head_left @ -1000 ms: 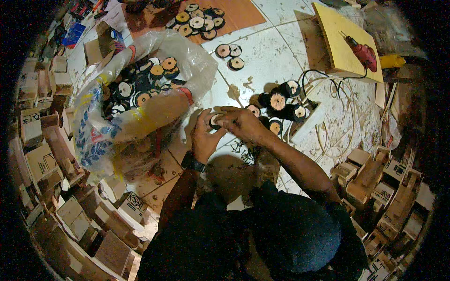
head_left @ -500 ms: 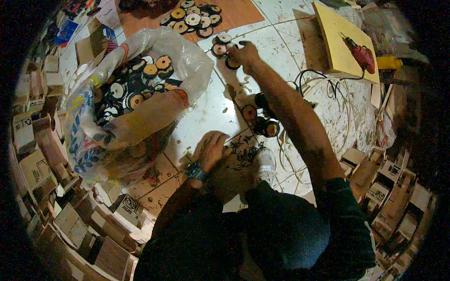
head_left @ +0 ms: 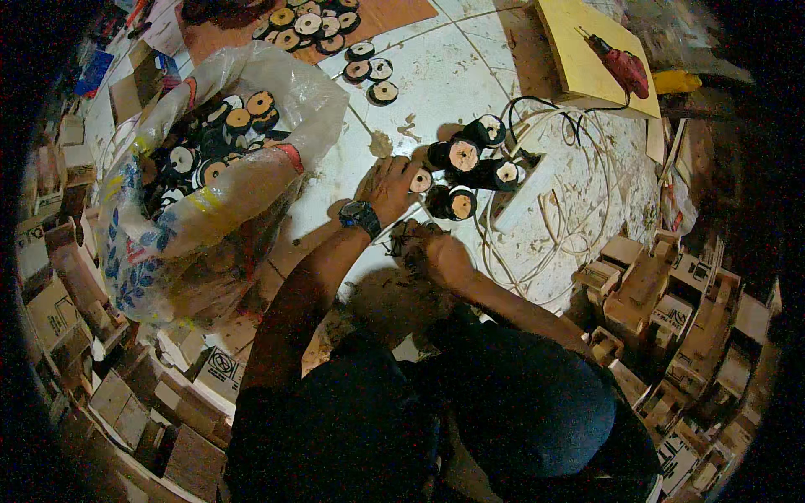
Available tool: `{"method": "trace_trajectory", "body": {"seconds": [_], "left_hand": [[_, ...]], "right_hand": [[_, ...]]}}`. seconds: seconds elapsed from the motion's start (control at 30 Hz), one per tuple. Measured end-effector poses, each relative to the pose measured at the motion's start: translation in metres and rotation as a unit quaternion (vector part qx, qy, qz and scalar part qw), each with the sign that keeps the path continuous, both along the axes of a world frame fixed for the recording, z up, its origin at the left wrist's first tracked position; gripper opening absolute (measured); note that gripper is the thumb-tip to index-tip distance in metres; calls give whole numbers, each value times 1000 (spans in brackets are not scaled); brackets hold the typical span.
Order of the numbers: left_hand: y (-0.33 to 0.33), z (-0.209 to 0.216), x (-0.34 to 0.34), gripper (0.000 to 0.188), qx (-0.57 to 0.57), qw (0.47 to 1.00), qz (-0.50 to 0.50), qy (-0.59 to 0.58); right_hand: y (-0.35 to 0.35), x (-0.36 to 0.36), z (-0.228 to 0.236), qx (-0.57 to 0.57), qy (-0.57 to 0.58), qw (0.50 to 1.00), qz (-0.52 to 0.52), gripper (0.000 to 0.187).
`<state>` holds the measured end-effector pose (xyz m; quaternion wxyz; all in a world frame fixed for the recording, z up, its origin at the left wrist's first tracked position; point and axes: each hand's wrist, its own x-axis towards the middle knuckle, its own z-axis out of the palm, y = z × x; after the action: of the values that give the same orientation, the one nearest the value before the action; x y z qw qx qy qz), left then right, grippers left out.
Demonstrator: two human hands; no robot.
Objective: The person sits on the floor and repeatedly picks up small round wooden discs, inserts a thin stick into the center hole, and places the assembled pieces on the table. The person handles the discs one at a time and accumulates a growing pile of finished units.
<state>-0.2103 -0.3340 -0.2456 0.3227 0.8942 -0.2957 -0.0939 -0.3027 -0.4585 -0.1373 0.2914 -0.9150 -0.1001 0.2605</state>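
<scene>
My left hand (head_left: 391, 189), with a watch at its wrist, curls its fingers on a small black-rimmed wheel (head_left: 421, 179) with a tan, holed face. Nearer my body, my right hand (head_left: 429, 249) reaches low to the floor. Its bent fingertips are in a small pile of thin dark pieces (head_left: 406, 238), perhaps screws; shadow hides whether it pinches one. Several like wheels stand just right of my left hand, among them a larger pink-faced wheel (head_left: 463, 156) and a tan-faced wheel (head_left: 461, 204). Three more, such as a pale wheel (head_left: 383, 91), lie farther off.
A big clear plastic bag (head_left: 210, 218) full of wheels stands at the left. More wheels (head_left: 309, 23) are heaped on a brown board (head_left: 394, 18). A red drill (head_left: 622, 69) lies on a yellow box (head_left: 579, 63). Cables (head_left: 562, 226) loop at right; cartons (head_left: 662, 310) line both sides.
My right hand has let go of the wheels by the brown board and come back to the dark pieces. My left hand has moved onto a small wheel. The whole view has shifted.
</scene>
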Motion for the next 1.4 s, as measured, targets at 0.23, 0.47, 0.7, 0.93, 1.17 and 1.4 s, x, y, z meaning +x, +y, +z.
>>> {"method": "trace_trajectory", "body": {"seconds": [0.23, 0.47, 0.7, 0.93, 1.17, 1.4], "left_hand": [[18, 17, -8, 50, -138, 980, 73, 123], [41, 27, -40, 58, -190, 953, 206, 113], [48, 36, -54, 61, -156, 963, 185, 121], [49, 61, -56, 58, -191, 949, 168, 186], [54, 79, -50, 51, -242, 937, 190, 164], [56, 68, -16, 74, -210, 948, 229, 65]], "right_hand": [[-3, -24, -66, -51, -35, 992, 108, 35], [-15, -26, -51, 3, -107, 993, 52, 29], [-1, 2, -10, 207, -115, 958, -162, 25], [10, 33, -11, 162, -199, 958, -130, 21], [5, 48, -7, 151, -209, 965, 39, 27], [17, 107, -10, 267, 117, 931, -222, 39]]}}
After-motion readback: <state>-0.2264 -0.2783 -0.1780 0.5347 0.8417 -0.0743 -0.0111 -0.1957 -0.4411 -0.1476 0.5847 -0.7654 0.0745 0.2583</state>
